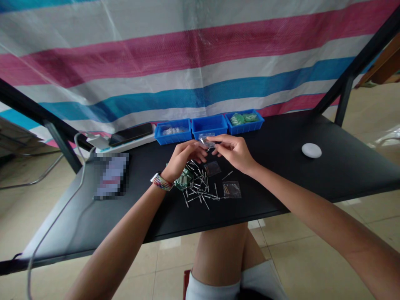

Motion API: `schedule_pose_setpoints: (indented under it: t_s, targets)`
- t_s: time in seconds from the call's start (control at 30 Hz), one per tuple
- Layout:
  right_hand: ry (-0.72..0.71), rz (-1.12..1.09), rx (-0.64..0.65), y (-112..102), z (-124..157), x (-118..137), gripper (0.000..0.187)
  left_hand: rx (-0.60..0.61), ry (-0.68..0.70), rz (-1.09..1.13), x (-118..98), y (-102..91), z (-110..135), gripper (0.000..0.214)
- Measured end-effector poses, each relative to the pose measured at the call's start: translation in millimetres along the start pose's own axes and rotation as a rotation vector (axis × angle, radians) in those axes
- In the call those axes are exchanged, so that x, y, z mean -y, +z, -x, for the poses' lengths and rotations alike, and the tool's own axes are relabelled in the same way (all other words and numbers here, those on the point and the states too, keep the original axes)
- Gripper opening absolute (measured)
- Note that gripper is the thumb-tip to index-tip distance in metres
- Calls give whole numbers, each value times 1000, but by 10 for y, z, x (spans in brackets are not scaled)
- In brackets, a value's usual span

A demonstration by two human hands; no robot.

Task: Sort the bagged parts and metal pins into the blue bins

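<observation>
Both hands meet above the black table (281,175), pinching a small clear plastic bag (207,140) between them. My left hand (184,158) grips its left side with fingers curled; a beaded band circles that wrist. My right hand (233,152) pinches the bag's right edge. Under the hands lies a heap of several small metal pins (200,189), beside a green packet (183,180). Two more small clear bags (212,168) (231,189) lie flat next to the pins.
Three blue bins stand along the back edge: the left one (173,131), the middle one (209,125), and the right one (244,121) with green pieces. A phone (131,134), a white cable (79,166) and a white round puck (311,150) also lie here. A striped tarp hangs behind.
</observation>
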State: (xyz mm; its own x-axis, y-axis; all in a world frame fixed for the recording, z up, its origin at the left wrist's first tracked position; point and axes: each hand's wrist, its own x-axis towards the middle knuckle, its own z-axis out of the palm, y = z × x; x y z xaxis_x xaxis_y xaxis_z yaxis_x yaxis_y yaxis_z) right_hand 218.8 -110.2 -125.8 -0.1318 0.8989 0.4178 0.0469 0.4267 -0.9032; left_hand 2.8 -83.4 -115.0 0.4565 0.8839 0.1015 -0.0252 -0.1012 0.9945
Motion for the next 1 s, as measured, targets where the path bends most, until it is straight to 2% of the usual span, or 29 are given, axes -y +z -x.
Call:
schedule_pose_setpoints:
  t_s: [0.1,0.23,0.47,0.63,0.77,1.0]
  targets:
    - [-10,12,13,1,12,4,30,6,-1,28,-3,2,4,37]
    - [-2,-5,39,-2,16,-1,31,-7,24,-58,-8,15,5,30]
    - [46,-2,64,0,23,17,31,-27,53,-35,30,3,-10,30]
    - [74,-6,81,8,22,55,30,-72,18,-15,43,1,-24,29]
    - [74,-19,68,13,15,60,27,-212,18,49,61,-81,-66,26]
    - [64,-19,62,10,16,44,19,-525,-46,148,156,-487,-215,22]
